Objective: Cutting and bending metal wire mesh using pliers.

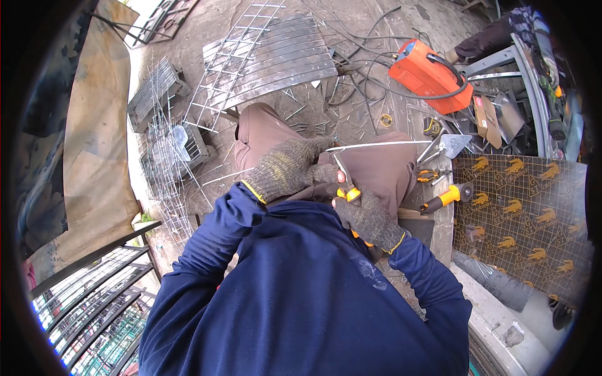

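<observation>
My left hand, in a grey-and-yellow knit glove, is closed above my lap. A thin pale metal rod reaches from its fingers to the right across my thigh; the grip itself is hidden. In a matching glove with bare fingertips, my right hand is wrapped round a hand tool with yellow-and-black parts. The tool's narrow metal end points up towards the left hand's fingers. Its exact kind cannot be made out, as the glove covers most of it.
Ahead stands a slatted metal table with a welded rod grid leaning over it. An orange machine with cables is at the far right. Orange-handled pliers, a yellow-and-black power tool and a printed board lie rightward. Rod grids stand left.
</observation>
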Action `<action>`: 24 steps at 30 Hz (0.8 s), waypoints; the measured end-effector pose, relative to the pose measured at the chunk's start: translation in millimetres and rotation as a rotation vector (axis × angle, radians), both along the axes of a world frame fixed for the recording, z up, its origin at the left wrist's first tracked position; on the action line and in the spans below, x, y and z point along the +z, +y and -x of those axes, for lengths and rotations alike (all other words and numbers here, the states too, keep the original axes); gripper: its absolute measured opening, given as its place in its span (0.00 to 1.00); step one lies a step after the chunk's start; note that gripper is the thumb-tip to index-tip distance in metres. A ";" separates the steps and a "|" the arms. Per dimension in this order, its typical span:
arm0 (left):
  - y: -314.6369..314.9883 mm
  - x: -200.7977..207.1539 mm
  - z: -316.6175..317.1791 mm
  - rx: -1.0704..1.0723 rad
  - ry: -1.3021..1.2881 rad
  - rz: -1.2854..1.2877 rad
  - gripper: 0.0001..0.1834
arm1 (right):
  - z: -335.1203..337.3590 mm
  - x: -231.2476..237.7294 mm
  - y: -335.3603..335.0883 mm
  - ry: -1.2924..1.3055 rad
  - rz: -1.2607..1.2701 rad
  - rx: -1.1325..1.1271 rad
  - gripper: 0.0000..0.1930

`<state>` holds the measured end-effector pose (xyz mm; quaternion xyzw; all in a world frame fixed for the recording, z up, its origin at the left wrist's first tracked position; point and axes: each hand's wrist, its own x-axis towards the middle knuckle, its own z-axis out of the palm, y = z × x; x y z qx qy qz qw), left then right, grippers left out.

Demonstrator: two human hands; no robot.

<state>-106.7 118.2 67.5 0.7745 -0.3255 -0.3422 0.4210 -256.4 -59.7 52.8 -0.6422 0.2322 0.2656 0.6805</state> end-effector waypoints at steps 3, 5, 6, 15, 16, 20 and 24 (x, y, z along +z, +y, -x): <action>-3.0 11.2 0.3 -0.013 0.116 0.037 0.34 | -5.8 12.2 -3.1 -0.035 0.113 0.022 0.08; -10.1 33.4 1.9 0.009 0.195 0.017 0.33 | -0.2 6.4 -11.8 0.034 -0.189 0.012 0.09; -12.9 39.0 3.1 0.035 0.273 -0.009 0.31 | 2.6 6.7 -13.9 0.035 -0.186 0.009 0.09; -7.2 8.0 -16.3 -0.016 0.440 0.265 0.27 | 1.2 37.9 -13.6 0.145 -1.151 -0.023 0.29; -9.4 14.6 -19.5 0.011 0.383 0.232 0.28 | -4.8 43.4 -16.1 0.086 -1.014 0.023 0.27; -3.4 17.6 -30.5 -0.064 0.265 0.267 0.41 | -7.9 31.0 -19.9 -0.038 -0.801 -0.055 0.21; -0.6 -8.9 -39.2 0.010 0.341 0.465 0.45 | -19.8 11.4 -22.0 -0.031 -0.330 -0.131 0.16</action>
